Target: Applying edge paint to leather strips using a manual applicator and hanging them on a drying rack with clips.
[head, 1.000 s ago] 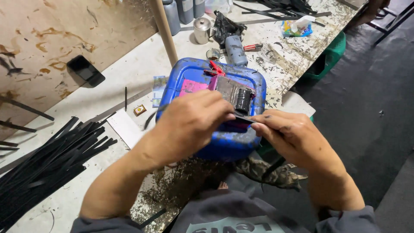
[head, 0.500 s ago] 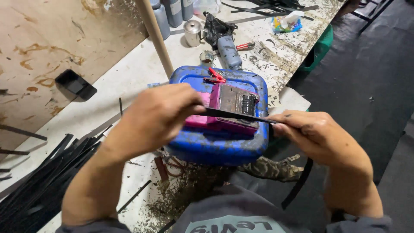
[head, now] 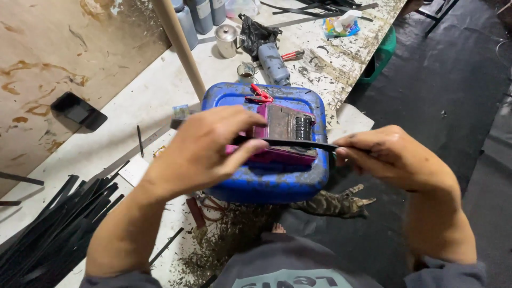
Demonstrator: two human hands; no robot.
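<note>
The left hand and the right hand each pinch one end of a thin black strip, stretched level between them. Both are closed on it with thumb and fingertips, the left over the near end, the right at the far tip. The strip hangs just above a pink block with a metal plate, which sits on top of a blue plastic can directly below the hands. It looks light, narrow and springy: stiff enough to span the gap, yet likely to bow or twist if gripped only at one end, so the two-end pinch suits it. To the left of the left hand, many like black strips lie on the surface.
</note>
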